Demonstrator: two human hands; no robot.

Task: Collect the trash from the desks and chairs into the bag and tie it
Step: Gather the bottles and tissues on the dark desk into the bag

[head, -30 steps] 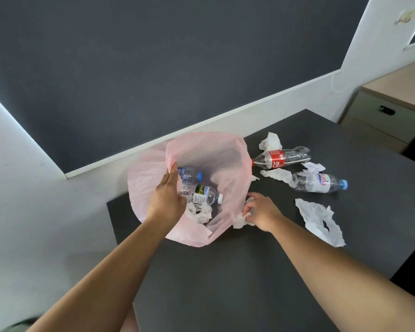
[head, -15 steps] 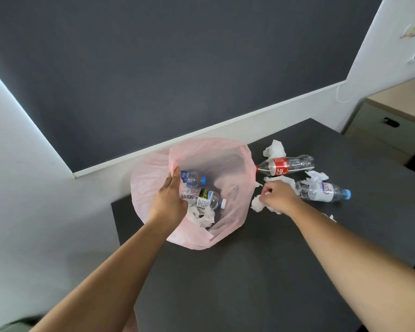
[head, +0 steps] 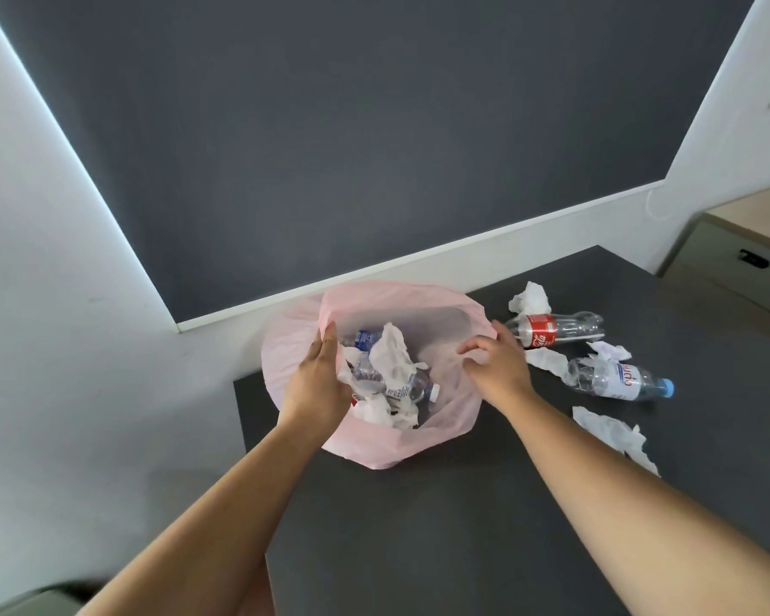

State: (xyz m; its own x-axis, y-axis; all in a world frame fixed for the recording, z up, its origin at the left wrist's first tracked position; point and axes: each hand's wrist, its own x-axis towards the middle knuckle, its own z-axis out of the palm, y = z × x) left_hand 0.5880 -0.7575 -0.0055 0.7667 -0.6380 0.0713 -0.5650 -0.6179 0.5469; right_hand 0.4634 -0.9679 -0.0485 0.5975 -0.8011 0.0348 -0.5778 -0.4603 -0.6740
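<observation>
On the dark desk (head: 463, 526), far-left corner: pink bag (head: 374, 449) stands with its mouth open. Left hand (head: 314, 389) grips the bag's left rim, fingers curled over the film. Right hand (head: 494, 366) is at the right rim, fingers loosely spread, holding nothing; contact with the film not discernible. Inside the bag: tissue wads (head: 390, 355) and clear bottles (head: 412, 389). Right of the bag, lying flat on the desk: cola bottle (head: 556, 329), then, nearer, water bottle (head: 619, 380) with a blue cap. Loose tissues (head: 607, 431) lie around both.
</observation>
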